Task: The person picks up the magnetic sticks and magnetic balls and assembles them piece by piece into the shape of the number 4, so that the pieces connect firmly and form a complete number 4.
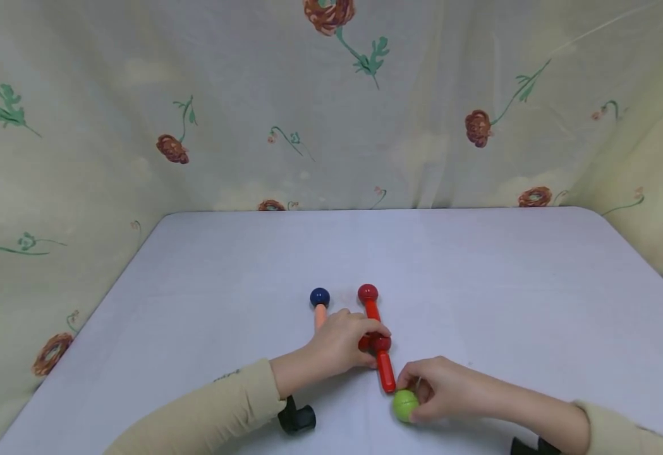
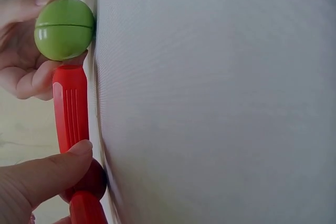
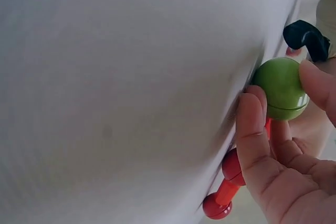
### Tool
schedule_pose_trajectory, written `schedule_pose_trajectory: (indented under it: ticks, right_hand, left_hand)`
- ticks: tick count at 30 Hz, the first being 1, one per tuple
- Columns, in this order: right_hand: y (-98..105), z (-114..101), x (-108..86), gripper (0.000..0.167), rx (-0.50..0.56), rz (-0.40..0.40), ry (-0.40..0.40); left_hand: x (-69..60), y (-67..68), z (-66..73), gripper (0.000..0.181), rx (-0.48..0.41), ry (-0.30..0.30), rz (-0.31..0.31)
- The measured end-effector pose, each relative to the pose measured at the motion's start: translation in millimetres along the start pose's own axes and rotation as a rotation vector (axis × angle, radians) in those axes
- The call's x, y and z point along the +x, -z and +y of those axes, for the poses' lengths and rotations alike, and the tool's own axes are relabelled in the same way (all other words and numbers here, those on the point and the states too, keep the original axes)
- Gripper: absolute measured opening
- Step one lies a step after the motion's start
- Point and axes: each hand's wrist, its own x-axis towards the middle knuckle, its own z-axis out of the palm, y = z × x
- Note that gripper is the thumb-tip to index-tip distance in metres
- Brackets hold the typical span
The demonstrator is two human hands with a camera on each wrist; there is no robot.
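My right hand (image 1: 442, 385) pinches a green ball (image 1: 405, 404) between thumb and fingers; a seam line runs around it. Right beside this ball lies the near end of a red rod (image 1: 385, 371); in the left wrist view the two look nearly end to end. My left hand (image 1: 339, 341) grips the red ball (image 1: 381, 343) at the rod's other end, its thumb (image 2: 71, 163) lying across that joint. Beyond it a second red rod (image 1: 372, 309) leads to another red ball (image 1: 368, 292). Left of these, a blue ball (image 1: 320, 297) tops a peach rod (image 1: 320, 315), partly hidden behind my left hand.
A white-covered table (image 1: 223, 265) lies beneath everything, with floral cloth (image 1: 422, 95) hanging behind and at its sides. Black wrist devices (image 1: 297, 418) sit below both wrists, close to the tabletop.
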Motion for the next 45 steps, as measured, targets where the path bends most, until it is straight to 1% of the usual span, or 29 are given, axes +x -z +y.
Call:
schedule_pose_trajectory:
  ticks: [4, 9, 16, 22, 30, 36, 39, 45]
  right_hand:
    - [-1.9, 0.5, 0.8, 0.027, 0.0, 0.015, 0.019]
    - [-1.9, -1.6, 0.9, 0.028, 0.022, 0.019, -0.014]
    - [-0.5, -3.6, 1.6, 0.028, 0.028, 0.017, -0.024]
    - [-0.6, -4.8, 3.1, 0.03, 0.027, 0.009, -0.032]
    - [-2.9, -5.4, 4.6, 0.032, 0.026, 0.006, -0.023]
    - [-3.1, -3.1, 6.5, 0.027, -0.03, 0.024, -0.009]
    - [-2.7, -1.6, 6.3, 0.026, -0.041, 0.03, 0.001]
    - [-3.1, 1.5, 5.4, 0.028, -0.023, 0.003, 0.038]
  left_hand:
    - [1.0, -0.1, -1.3, 0.045, -0.006, -0.002, -0.002]
    - [1.1, 0.3, -1.2, 0.045, -0.006, -0.001, -0.004]
    - [0.3, 2.0, -0.9, 0.044, -0.015, -0.01, 0.006]
    - [0.7, 3.0, -1.8, 0.044, -0.027, -0.019, 0.003]
    - [2.0, 2.5, -3.7, 0.044, -0.028, -0.027, -0.001]
    - [2.5, 3.1, -3.8, 0.044, -0.056, -0.002, -0.01]
    - [2.8, 3.4, -3.7, 0.044, -0.062, 0.002, -0.016]
    - [3.1, 3.2, -3.7, 0.044, -0.06, 0.0, -0.029]
